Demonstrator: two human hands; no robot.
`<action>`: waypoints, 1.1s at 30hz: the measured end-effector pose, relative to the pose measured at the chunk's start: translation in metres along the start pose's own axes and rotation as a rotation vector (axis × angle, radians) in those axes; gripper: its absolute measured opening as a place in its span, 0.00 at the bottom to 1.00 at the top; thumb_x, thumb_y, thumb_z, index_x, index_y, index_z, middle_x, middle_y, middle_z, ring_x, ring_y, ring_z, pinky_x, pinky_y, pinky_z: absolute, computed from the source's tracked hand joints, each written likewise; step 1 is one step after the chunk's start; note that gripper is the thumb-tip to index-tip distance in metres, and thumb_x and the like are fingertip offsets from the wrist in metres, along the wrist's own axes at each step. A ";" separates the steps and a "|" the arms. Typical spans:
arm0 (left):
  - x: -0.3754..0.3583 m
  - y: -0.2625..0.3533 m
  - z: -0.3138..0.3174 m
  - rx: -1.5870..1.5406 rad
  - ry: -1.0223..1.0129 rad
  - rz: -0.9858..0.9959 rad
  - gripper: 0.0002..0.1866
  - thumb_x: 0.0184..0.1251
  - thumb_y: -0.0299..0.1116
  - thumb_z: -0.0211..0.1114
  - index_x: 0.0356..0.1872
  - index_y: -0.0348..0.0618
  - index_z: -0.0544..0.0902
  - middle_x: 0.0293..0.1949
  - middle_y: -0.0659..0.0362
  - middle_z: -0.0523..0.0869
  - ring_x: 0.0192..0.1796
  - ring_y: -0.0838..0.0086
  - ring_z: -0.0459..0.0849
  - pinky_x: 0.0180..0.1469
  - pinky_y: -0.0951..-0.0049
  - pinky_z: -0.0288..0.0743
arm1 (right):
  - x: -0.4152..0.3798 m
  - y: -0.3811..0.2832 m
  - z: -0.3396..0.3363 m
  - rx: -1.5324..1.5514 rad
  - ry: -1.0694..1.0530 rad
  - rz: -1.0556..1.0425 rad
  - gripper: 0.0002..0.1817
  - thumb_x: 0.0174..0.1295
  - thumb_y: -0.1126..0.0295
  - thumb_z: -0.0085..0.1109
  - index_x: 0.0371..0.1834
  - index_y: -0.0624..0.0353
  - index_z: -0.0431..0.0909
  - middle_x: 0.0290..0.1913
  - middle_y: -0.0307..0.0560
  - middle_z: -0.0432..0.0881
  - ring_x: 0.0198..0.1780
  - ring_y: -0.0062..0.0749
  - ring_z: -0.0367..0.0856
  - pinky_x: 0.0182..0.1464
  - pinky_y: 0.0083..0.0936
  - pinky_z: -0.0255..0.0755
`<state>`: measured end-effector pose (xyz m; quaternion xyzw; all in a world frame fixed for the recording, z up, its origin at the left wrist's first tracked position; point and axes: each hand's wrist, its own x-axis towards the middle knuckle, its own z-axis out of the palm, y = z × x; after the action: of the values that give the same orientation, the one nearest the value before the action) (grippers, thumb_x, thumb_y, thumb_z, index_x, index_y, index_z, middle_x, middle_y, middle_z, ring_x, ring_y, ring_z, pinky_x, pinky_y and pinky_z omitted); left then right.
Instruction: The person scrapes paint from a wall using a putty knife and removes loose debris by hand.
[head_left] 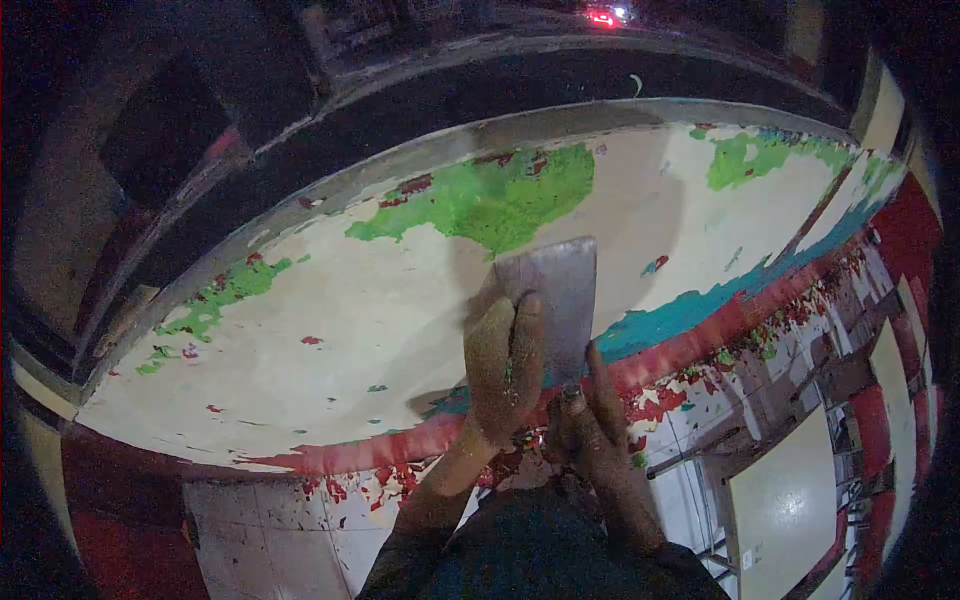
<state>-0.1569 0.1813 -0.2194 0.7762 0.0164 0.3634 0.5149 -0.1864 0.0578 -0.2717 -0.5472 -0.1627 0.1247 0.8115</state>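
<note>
A paint scraper (565,300) with a wide, flat metal blade stands upright before me, its straight edge just below a green patch (525,195) on the wall. Its lower end is gripped by my right hand (590,415), fingers closed round it. My left hand (500,360) is closed at the left side of the blade, with its thumb lying along the metal. Behind both hands, the cream wall (330,350) carries peeling paint, with green along the top and a teal strip (690,318) low on the right.
A red band (690,362) runs along the wall's foot. Red, cream and green paint flakes (655,405) litter the tiled floor (270,530). White tabletops (785,490) with metal frames stand at the lower right. Beyond the wall's grey ledge (400,145) it is dark, with red lights (602,18).
</note>
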 end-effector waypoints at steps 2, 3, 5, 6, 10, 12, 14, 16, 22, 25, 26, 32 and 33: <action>0.004 0.005 -0.001 0.042 0.023 0.057 0.17 0.65 0.38 0.51 0.20 0.37 0.69 0.16 0.54 0.67 0.20 0.67 0.67 0.24 0.65 0.59 | -0.002 -0.001 -0.001 -0.031 -0.001 0.004 0.30 0.65 0.69 0.41 0.68 0.61 0.42 0.25 0.36 0.67 0.21 0.16 0.64 0.23 0.16 0.61; 0.002 0.004 0.000 0.052 0.033 0.088 0.17 0.65 0.37 0.52 0.20 0.37 0.69 0.15 0.54 0.66 0.20 0.66 0.67 0.24 0.64 0.59 | -0.005 -0.001 -0.003 -0.042 0.001 0.020 0.30 0.65 0.69 0.41 0.68 0.61 0.42 0.25 0.36 0.67 0.21 0.16 0.64 0.23 0.16 0.61; 0.000 0.002 0.003 0.062 0.041 0.123 0.16 0.65 0.37 0.52 0.20 0.36 0.69 0.16 0.54 0.66 0.20 0.64 0.67 0.25 0.63 0.59 | -0.001 -0.001 -0.004 -0.032 -0.015 -0.002 0.30 0.65 0.69 0.41 0.68 0.61 0.42 0.25 0.36 0.68 0.21 0.16 0.64 0.23 0.16 0.61; 0.002 0.003 0.004 0.062 0.042 0.118 0.16 0.65 0.36 0.52 0.20 0.36 0.69 0.16 0.53 0.66 0.20 0.63 0.66 0.25 0.62 0.59 | 0.001 0.000 -0.004 -0.013 -0.032 -0.026 0.30 0.65 0.69 0.41 0.68 0.61 0.42 0.25 0.36 0.68 0.21 0.16 0.64 0.23 0.16 0.62; -0.003 -0.001 0.000 0.095 0.031 0.008 0.15 0.65 0.36 0.51 0.21 0.36 0.70 0.17 0.53 0.68 0.21 0.62 0.67 0.25 0.63 0.59 | 0.003 -0.006 -0.006 -0.127 -0.007 0.051 0.29 0.65 0.70 0.42 0.68 0.61 0.44 0.27 0.37 0.69 0.22 0.16 0.65 0.24 0.17 0.62; -0.003 -0.004 0.001 0.125 0.035 0.043 0.15 0.65 0.37 0.51 0.22 0.37 0.70 0.17 0.53 0.69 0.21 0.64 0.67 0.24 0.64 0.59 | -0.003 -0.004 -0.001 -0.086 0.066 0.090 0.29 0.65 0.69 0.43 0.67 0.62 0.46 0.26 0.37 0.69 0.22 0.17 0.65 0.24 0.17 0.62; 0.000 -0.002 0.001 0.141 0.041 0.093 0.16 0.65 0.37 0.51 0.21 0.37 0.70 0.17 0.54 0.69 0.21 0.67 0.68 0.24 0.65 0.58 | 0.000 -0.001 -0.001 -0.090 0.072 0.092 0.29 0.64 0.68 0.43 0.67 0.63 0.46 0.27 0.37 0.70 0.23 0.17 0.65 0.25 0.17 0.62; 0.004 0.003 0.003 0.037 0.066 0.055 0.17 0.65 0.38 0.51 0.21 0.37 0.70 0.16 0.55 0.69 0.20 0.69 0.67 0.23 0.66 0.58 | 0.006 0.004 -0.005 -0.136 0.022 0.072 0.30 0.64 0.68 0.44 0.67 0.64 0.47 0.28 0.38 0.71 0.24 0.16 0.65 0.26 0.16 0.63; 0.005 -0.003 0.003 0.009 0.076 0.033 0.18 0.65 0.41 0.50 0.21 0.39 0.71 0.14 0.57 0.68 0.18 0.71 0.66 0.22 0.67 0.58 | 0.009 -0.012 -0.001 -0.154 -0.003 0.143 0.31 0.63 0.66 0.45 0.67 0.64 0.47 0.34 0.41 0.72 0.30 0.18 0.68 0.32 0.17 0.65; -0.002 -0.005 -0.001 0.046 0.063 0.009 0.17 0.65 0.41 0.51 0.21 0.39 0.71 0.14 0.56 0.69 0.18 0.69 0.67 0.21 0.67 0.57 | 0.000 0.009 -0.008 -0.197 0.029 0.099 0.31 0.63 0.65 0.45 0.67 0.64 0.47 0.38 0.44 0.73 0.31 0.19 0.69 0.33 0.18 0.66; -0.004 -0.006 -0.003 0.081 0.049 0.001 0.17 0.65 0.41 0.51 0.21 0.38 0.71 0.14 0.55 0.69 0.18 0.68 0.67 0.22 0.67 0.57 | -0.001 0.011 -0.008 -0.199 0.035 0.099 0.31 0.63 0.65 0.45 0.67 0.64 0.47 0.39 0.45 0.73 0.32 0.19 0.69 0.33 0.18 0.66; 0.003 -0.003 -0.002 0.161 0.096 0.073 0.17 0.65 0.39 0.50 0.21 0.37 0.71 0.16 0.50 0.70 0.19 0.60 0.69 0.22 0.64 0.57 | 0.006 0.002 0.000 -0.179 0.012 0.080 0.31 0.64 0.65 0.44 0.67 0.63 0.46 0.40 0.45 0.73 0.30 0.18 0.70 0.31 0.17 0.66; 0.002 -0.003 -0.002 0.137 0.095 0.064 0.16 0.65 0.39 0.51 0.22 0.37 0.71 0.16 0.50 0.70 0.20 0.60 0.69 0.23 0.63 0.57 | 0.000 0.006 -0.001 -0.164 0.025 0.083 0.31 0.64 0.65 0.44 0.67 0.63 0.46 0.37 0.43 0.73 0.29 0.17 0.69 0.29 0.16 0.66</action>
<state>-0.1560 0.1854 -0.2207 0.7916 0.0409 0.4142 0.4473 -0.1861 0.0589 -0.2772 -0.6195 -0.1395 0.1374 0.7602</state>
